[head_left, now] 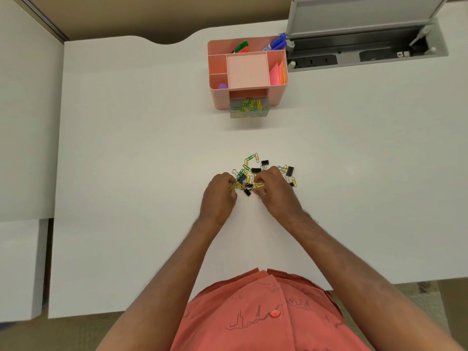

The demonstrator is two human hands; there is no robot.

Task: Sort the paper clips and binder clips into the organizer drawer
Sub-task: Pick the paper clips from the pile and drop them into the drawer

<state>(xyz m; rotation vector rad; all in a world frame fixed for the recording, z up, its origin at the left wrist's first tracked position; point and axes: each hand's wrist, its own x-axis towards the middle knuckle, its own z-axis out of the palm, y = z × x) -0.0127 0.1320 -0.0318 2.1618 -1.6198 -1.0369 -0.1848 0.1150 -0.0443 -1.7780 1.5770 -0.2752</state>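
The white desk carries everything. At one o'clock from the hands sits the pink organizer, its clear drawer pulled out toward the person, probably so clips can be dropped straight in; coloured paper clips already lie inside. At centre the mixed pile of paper clips and black binder clips lies loose. The left hand, fingers curled, pinches yellow clips at the pile's eight o'clock; the right hand, likewise curled, picks at its six o'clock edge.
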